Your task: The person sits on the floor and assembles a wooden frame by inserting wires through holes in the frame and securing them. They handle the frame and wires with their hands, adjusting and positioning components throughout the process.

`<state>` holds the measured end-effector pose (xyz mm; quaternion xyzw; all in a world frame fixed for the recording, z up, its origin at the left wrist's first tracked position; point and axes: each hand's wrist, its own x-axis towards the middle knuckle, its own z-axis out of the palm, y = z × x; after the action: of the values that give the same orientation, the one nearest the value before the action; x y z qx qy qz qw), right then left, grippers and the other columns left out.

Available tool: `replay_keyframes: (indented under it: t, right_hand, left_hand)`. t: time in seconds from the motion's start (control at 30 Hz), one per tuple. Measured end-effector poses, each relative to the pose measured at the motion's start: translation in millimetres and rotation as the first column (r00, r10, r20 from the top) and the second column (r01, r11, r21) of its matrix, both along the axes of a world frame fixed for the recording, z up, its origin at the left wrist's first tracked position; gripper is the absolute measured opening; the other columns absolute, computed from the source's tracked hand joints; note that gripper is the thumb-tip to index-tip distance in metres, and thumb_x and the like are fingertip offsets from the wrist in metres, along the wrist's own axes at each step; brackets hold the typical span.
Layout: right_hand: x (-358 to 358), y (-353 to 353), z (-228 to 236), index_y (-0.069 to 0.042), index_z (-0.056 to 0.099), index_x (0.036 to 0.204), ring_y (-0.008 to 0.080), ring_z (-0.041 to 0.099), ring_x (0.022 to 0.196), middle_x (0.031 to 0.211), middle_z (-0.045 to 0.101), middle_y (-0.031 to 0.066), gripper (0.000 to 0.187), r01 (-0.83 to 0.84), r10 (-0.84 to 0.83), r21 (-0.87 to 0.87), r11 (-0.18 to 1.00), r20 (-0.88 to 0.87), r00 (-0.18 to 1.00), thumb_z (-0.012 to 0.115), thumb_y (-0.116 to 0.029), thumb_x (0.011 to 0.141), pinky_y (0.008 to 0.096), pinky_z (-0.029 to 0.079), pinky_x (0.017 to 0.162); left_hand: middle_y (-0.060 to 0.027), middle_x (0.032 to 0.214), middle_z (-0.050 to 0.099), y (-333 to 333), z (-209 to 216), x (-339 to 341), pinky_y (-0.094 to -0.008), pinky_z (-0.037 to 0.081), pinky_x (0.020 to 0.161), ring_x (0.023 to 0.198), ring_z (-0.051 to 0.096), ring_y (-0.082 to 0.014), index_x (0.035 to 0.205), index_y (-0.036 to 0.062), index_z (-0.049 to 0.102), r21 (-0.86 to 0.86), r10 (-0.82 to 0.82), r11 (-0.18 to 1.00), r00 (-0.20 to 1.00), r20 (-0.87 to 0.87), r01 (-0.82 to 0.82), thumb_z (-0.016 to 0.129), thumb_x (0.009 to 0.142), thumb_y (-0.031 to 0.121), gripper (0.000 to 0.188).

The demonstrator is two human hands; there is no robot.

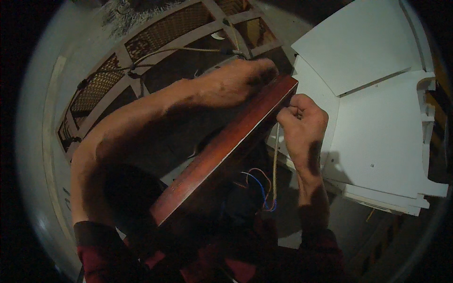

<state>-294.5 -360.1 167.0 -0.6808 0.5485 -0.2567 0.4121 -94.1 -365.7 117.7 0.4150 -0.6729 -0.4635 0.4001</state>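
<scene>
A long reddish-brown wooden piece (226, 141) slants from my lap up to the far right, its narrow polished side facing up. My left hand (250, 78) is at its far end, on the left side, with the fingers bent down into shadow and mostly hidden. On the right side of the same end, my right hand (304, 125) is closed with thumb and fingers pinched together. A pale braided cord (275, 162) runs down from the right fingertips. Below, it meets thin loose blue and copper-coloured wires (266, 195). The wood's lower right side is dark.
White panels (377, 137), some with notched edges, stand close on the right. Beyond my left arm lies a brown frame with woven cane panels (167, 33), with a cord (184, 48) strung along it. Grey shaggy material (134, 16) lies at the far left.
</scene>
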Motion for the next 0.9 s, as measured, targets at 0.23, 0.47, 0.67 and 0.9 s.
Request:
replay_keyframes:
  t: [0.23,0.47,0.67,0.9]
  right_hand:
    - [1.5,0.2,-0.7,0.000,0.056,0.082,0.0191,0.053,0.054,0.062,0.054,0.0097,0.010,-0.161,0.123,-0.210,0.964,-0.182,0.976,0.063,0.000,0.076,0.0353,0.045,0.054]
    - [-10.1,-7.2,-0.6,0.000,0.058,0.086,0.0174,0.053,0.054,0.064,0.056,0.0093,0.012,-0.247,0.208,-0.225,0.942,-0.182,0.961,0.063,0.003,0.075,0.0326,0.045,0.053]
    - [-7.8,-4.2,-4.6,0.000,0.060,0.086,0.0113,0.051,0.055,0.063,0.055,0.0063,0.011,-0.188,0.173,-0.169,0.968,-0.097,0.980,0.064,0.003,0.076,0.0296,0.044,0.051]
    - [-4.7,-3.9,-6.2,-0.001,0.060,0.085,0.0125,0.053,0.054,0.063,0.058,0.0067,0.010,-0.187,0.170,-0.213,0.959,-0.096,0.981,0.066,0.000,0.077,0.0300,0.045,0.051]
  left_hand:
    - [-0.0152,0.099,0.068,-0.8,-3.7,12.9,-0.0367,0.050,0.088,0.097,0.064,-0.0210,0.107,-0.0014,0.063,0.012,-0.090,0.996,0.995,0.037,0.090,0.062,0.083,-0.002,0.023]
    - [-0.0129,0.092,0.068,-19.4,-8.7,13.4,-0.0371,0.051,0.082,0.089,0.065,-0.0201,0.107,-0.0011,0.065,-0.087,-0.260,0.962,0.966,-0.003,0.259,0.062,0.085,0.004,0.023]
    - [-0.0122,0.086,0.068,-11.9,-1.2,11.1,-0.0363,0.050,0.082,0.085,0.063,-0.0196,0.100,-0.0028,0.064,0.077,-0.206,0.976,0.978,0.045,0.202,0.057,0.085,0.000,0.017]
    - [-0.0176,0.113,0.067,-25.4,1.3,16.8,-0.0337,0.048,0.096,0.104,0.063,-0.0221,0.122,-0.0027,0.063,0.172,-0.312,0.947,0.907,0.283,0.271,0.052,0.091,0.008,0.034]
